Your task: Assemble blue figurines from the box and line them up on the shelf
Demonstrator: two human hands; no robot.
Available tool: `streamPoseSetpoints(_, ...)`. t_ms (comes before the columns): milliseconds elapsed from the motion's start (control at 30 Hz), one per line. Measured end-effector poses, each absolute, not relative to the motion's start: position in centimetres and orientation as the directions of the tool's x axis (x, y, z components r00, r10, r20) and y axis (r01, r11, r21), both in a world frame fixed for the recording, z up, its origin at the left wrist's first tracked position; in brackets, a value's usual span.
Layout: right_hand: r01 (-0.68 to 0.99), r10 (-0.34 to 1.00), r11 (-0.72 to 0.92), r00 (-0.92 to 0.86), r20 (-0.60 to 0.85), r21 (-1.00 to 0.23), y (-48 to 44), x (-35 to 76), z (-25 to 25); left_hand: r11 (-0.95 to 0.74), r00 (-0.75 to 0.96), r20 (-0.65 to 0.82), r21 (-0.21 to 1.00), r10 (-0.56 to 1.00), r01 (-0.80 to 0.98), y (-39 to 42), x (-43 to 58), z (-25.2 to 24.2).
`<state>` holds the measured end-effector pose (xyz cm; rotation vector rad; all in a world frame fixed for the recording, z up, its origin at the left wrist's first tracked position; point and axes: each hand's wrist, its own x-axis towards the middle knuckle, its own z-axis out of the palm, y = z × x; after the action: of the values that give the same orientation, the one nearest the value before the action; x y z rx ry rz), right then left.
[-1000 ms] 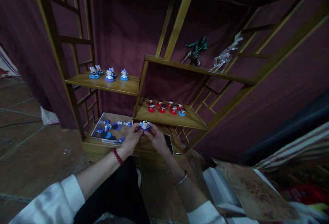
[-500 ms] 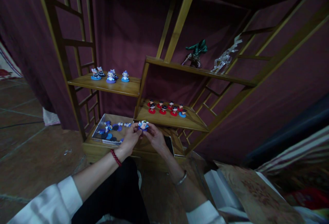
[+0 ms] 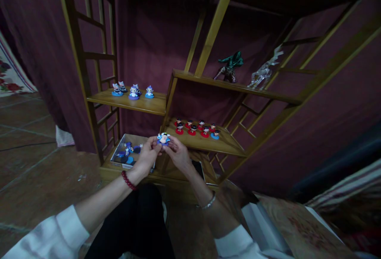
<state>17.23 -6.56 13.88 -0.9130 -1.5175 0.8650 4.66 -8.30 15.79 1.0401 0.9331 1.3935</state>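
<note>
Left shelf (image 3: 104,99): several blue figures (image 3: 133,91), upright, in a loose row.
Box (image 3: 117,150), below that shelf: more blue pieces, lying loose.
Left hand (image 3: 147,158): red bead bracelet; fingertips pinched on the figure (image 3: 163,138) from its left.
Figure: small, blue base, held between both hands, in front of the middle shelf's (image 3: 226,144) near edge, just right of the box.
Right hand (image 3: 178,156): silver bangle; fingertips closed on the figure's right side.
Middle shelf: red figures (image 3: 193,127) in two rows, one blue-based.
Top shelf (image 3: 268,93): green statuette (image 3: 230,65), glass deer (image 3: 263,69).

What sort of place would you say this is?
Likely a shop or home display corner: a wooden shelf unit holds red-based figurines and blue-based figurines against a maroon curtain.
</note>
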Motion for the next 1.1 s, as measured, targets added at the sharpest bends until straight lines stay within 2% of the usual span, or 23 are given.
streamPoseSetpoints(500,0.145,0.89,0.455,-0.111,0.443,-0.879,-5.1,14.5,16.1,-0.12,-0.069,0.105,0.952,0.992,-0.283,-8.6,1.9,18.5)
streamPoseSetpoints(800,0.151,0.844,0.536,-0.1,0.526,-0.831,-4.9,13.3,18.6,-0.193,-0.082,0.177,0.943,0.981,-0.271,-8.2,0.8,20.1)
streamPoseSetpoints(1100,0.151,0.809,0.588,-0.126,0.574,-0.795,-4.2,12.4,21.0,-0.345,-0.136,0.324,0.92,0.936,-0.183,-6.8,-0.2,20.9)
